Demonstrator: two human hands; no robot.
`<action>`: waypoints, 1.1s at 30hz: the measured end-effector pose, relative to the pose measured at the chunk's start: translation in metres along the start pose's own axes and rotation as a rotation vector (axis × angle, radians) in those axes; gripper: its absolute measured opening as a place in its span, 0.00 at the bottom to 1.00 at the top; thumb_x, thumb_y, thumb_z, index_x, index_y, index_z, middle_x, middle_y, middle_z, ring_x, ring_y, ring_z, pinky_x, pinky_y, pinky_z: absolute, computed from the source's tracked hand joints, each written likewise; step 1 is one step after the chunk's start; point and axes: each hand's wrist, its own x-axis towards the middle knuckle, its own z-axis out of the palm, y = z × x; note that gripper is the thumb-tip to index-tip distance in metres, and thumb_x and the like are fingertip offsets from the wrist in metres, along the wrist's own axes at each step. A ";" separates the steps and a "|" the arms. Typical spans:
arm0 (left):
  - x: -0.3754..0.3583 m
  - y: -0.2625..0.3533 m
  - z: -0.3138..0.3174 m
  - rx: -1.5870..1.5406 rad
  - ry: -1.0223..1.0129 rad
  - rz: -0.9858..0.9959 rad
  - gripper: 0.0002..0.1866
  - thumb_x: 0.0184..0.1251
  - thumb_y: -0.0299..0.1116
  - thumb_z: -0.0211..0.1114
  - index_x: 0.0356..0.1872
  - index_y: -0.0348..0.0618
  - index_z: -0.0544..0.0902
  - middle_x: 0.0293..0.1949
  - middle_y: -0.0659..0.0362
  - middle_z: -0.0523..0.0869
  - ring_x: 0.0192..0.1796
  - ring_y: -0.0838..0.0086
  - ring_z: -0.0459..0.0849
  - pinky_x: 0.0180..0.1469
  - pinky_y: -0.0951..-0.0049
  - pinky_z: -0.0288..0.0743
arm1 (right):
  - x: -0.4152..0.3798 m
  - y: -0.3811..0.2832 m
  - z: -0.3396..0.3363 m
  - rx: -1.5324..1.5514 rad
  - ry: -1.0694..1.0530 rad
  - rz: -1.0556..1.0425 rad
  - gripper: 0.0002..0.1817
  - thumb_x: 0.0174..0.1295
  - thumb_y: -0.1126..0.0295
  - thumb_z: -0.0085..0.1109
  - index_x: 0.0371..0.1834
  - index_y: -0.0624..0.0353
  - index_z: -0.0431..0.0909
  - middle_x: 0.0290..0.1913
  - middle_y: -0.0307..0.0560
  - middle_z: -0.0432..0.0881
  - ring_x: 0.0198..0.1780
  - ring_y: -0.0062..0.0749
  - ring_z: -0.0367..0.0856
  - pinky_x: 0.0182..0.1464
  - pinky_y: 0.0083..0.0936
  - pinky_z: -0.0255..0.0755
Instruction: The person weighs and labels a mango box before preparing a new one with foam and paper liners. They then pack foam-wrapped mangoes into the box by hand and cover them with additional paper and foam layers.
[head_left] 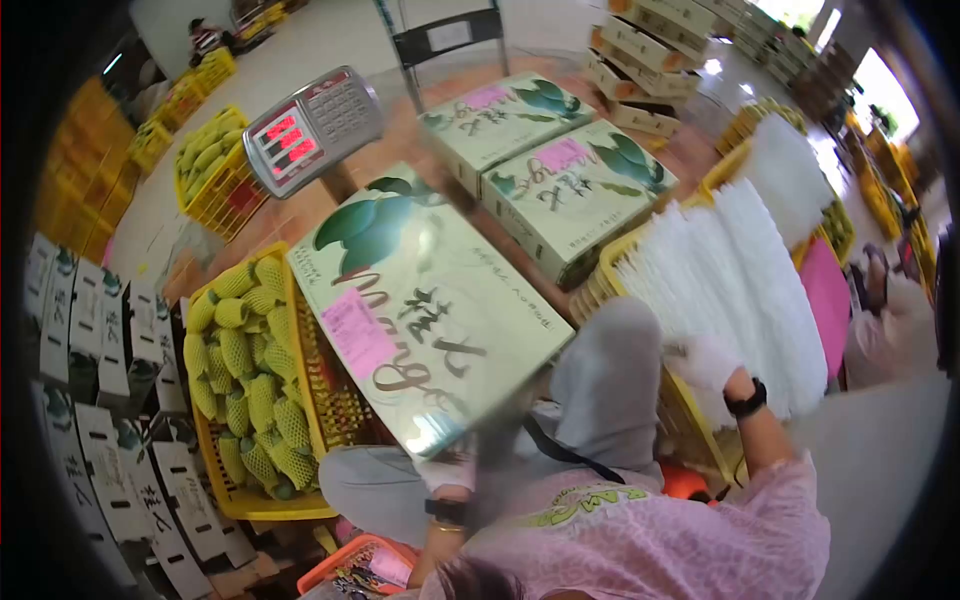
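A mango box, pale green with leaf artwork and a pink label, is closed and fills the middle of the view. At its near corner, my gloved left hand is against the box, its fingers partly hidden by it. My gloved right hand is by the near side of a yellow crate with a stack of white sheets on top. That hand is blurred, so I cannot make out whether its fingers grip anything.
Beyond stand two more closed mango boxes and a scale display with red digits. A yellow crate of net-wrapped mangoes is at left, beside stacked boxes. An orange basket sits near my left arm. Another person is at right.
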 end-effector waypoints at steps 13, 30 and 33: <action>0.046 0.020 -0.045 -0.114 -0.049 0.197 0.27 0.62 0.51 0.45 0.56 0.43 0.68 0.53 0.53 0.74 0.54 0.61 0.72 0.56 0.53 0.63 | 0.438 -0.274 0.052 0.927 -0.183 -0.725 0.29 0.56 0.55 0.56 0.57 0.63 0.66 0.54 0.49 0.73 0.57 0.33 0.69 0.61 0.23 0.57; 0.091 0.130 -0.067 2.470 0.621 0.586 0.23 0.66 0.45 0.42 0.57 0.43 0.66 0.55 0.56 0.73 0.56 0.64 0.70 0.59 0.59 0.61 | 0.322 -0.132 0.030 1.577 -0.210 0.086 0.32 0.56 0.39 0.47 0.54 0.52 0.70 0.46 0.42 0.77 0.42 0.30 0.75 0.42 0.28 0.71; 0.091 0.135 -0.055 2.624 0.585 0.569 0.23 0.67 0.44 0.41 0.57 0.43 0.66 0.55 0.56 0.73 0.57 0.64 0.70 0.59 0.60 0.61 | 0.328 -0.127 0.040 1.621 -0.207 0.049 0.31 0.55 0.40 0.49 0.52 0.53 0.72 0.44 0.42 0.78 0.41 0.29 0.75 0.43 0.27 0.70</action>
